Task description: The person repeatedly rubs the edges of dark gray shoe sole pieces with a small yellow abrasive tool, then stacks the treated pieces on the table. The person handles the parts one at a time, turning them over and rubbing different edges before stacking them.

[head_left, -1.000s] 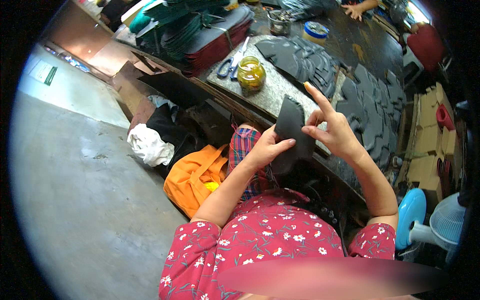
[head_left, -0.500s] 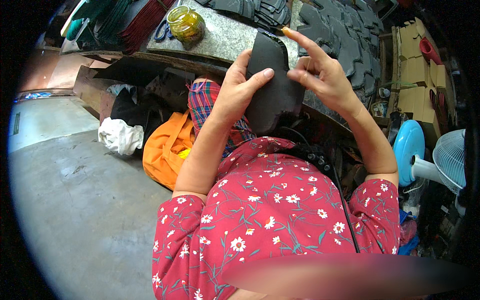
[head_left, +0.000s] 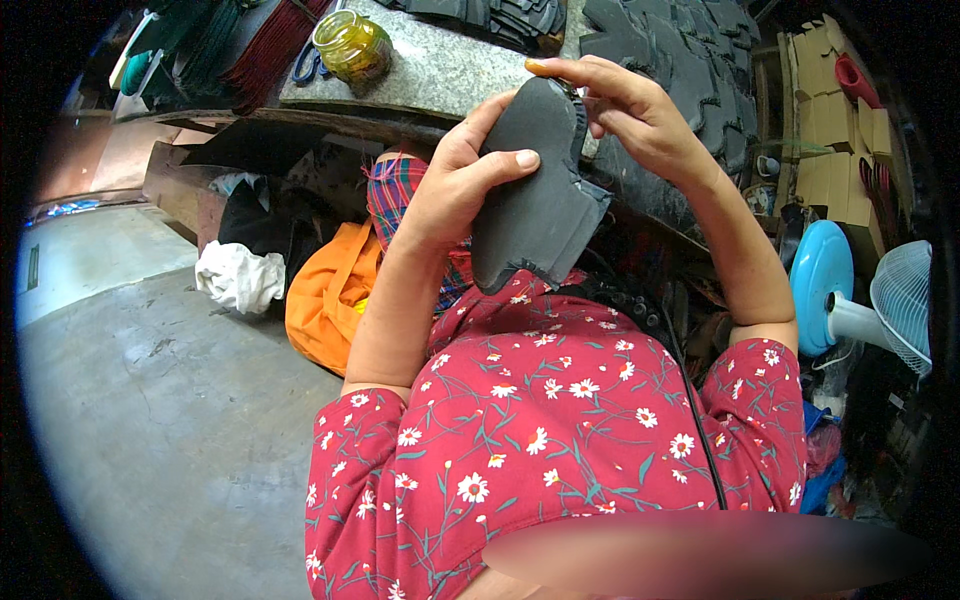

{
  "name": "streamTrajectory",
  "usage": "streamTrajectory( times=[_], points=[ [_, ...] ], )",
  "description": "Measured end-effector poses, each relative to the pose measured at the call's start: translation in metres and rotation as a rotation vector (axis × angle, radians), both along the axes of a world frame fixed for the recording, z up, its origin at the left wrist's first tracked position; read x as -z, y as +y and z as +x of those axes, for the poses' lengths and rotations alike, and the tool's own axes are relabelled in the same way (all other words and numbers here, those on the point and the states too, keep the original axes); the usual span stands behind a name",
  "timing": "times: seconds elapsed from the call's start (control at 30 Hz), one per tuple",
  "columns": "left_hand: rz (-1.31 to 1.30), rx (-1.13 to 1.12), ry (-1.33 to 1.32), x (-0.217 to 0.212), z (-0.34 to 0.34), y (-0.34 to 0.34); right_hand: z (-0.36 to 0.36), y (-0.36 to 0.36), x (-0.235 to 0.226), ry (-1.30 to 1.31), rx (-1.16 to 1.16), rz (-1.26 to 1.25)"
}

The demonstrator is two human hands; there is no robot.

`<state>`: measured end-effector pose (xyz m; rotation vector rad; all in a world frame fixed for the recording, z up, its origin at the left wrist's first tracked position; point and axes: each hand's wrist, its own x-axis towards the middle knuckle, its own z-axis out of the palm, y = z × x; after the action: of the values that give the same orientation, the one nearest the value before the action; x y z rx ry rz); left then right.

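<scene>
**Dark grey foam piece held up in both hands for checking**

Dark grey, the flat foam or rubber cut-out with a rounded top and notched lower corner stands upright in front of the chest, above the red floral-print lap. The left hand is closed on its left edge, thumb laid across the face, fingers hidden behind. The right hand, at two o'clock from the piece, touches the top edge with its fingers, forefinger stretched along the rim; how firmly it pinches cannot be told.

Surroundings: a grey stone-topped workbench at twelve o'clock carries a glass jar of yellowish contents and stacks of similar dark cut pieces. An orange cloth bag and a white crumpled rag lie at nine o'clock on the concrete floor. A blue-based white fan stands at three o'clock.

Judgement: the work appears to be edge inspection or shaping. It is best done with the left hand steady and low on the piece, while the right forefinger follows the rim without bending it.
</scene>
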<state>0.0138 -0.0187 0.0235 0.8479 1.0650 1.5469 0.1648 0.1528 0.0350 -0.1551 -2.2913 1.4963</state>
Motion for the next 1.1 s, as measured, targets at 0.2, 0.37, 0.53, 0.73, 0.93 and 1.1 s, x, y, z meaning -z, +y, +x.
streamTrajectory(
  times=[0.2,0.37,0.53,0.73,0.93,1.1],
  points=[
    [0.020,-0.009,-0.134,-0.001,-0.004,0.003,0.019,-0.008,0.003,-0.068,-0.088,-0.395],
    [0.024,-0.068,-0.196,0.005,-0.002,0.006,0.029,-0.025,0.002,-0.082,-0.017,-0.312],
    [0.013,-0.104,-0.174,0.007,-0.006,0.009,0.030,-0.012,-0.017,-0.113,-0.132,0.175],
    [0.030,-0.101,-0.138,0.007,-0.005,0.009,0.024,-0.007,-0.014,-0.014,-0.033,0.311],
    [0.085,-0.154,-0.173,0.009,-0.013,0.009,0.028,0.001,-0.014,0.036,-0.102,0.310],
    [0.065,-0.148,-0.139,0.009,-0.014,0.007,0.028,0.004,-0.014,0.139,-0.001,0.564]
  ],
)
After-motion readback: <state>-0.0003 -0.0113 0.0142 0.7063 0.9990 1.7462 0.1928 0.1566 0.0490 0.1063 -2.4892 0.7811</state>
